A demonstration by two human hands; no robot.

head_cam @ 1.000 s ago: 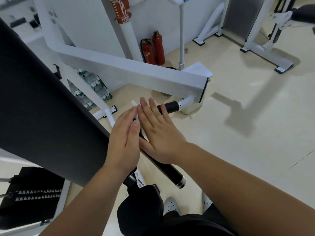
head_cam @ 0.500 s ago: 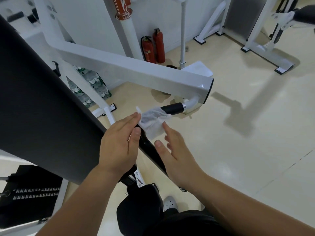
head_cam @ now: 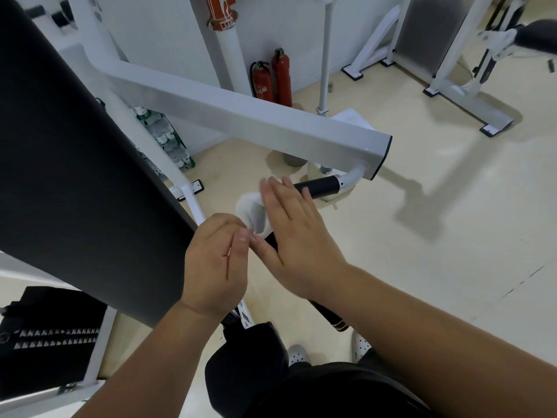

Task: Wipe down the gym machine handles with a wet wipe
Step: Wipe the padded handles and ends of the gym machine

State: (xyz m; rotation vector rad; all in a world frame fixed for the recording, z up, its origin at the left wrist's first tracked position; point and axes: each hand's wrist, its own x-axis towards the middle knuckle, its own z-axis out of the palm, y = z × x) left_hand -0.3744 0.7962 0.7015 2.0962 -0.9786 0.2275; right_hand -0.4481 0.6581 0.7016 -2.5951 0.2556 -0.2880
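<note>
A white wet wipe point(head_cam: 252, 213) lies draped over the black machine handle point(head_cam: 319, 188), which runs from a chrome elbow under the white arm down toward me. My left hand point(head_cam: 215, 267) pinches the wipe's near corner between thumb and fingers. With straight fingers, my right hand point(head_cam: 297, 236) lies flat against the wipe's right side, over the handle. The handle's middle is hidden under my right hand; its lower end point(head_cam: 337, 322) shows below my wrist.
A white machine arm point(head_cam: 241, 116) crosses above the handle. A large black back pad point(head_cam: 75, 164) fills the left. A black weight stack point(head_cam: 51, 336) sits at lower left. Two red fire extinguishers point(head_cam: 272, 78) stand by the wall. More white machine frames point(head_cam: 464, 95) stand at the far right.
Both hands lay flat together on the handle; then my right hand lifted off, uncovering the wipe, and has come back flat onto it. My left hand now pinches the wipe's corner.
</note>
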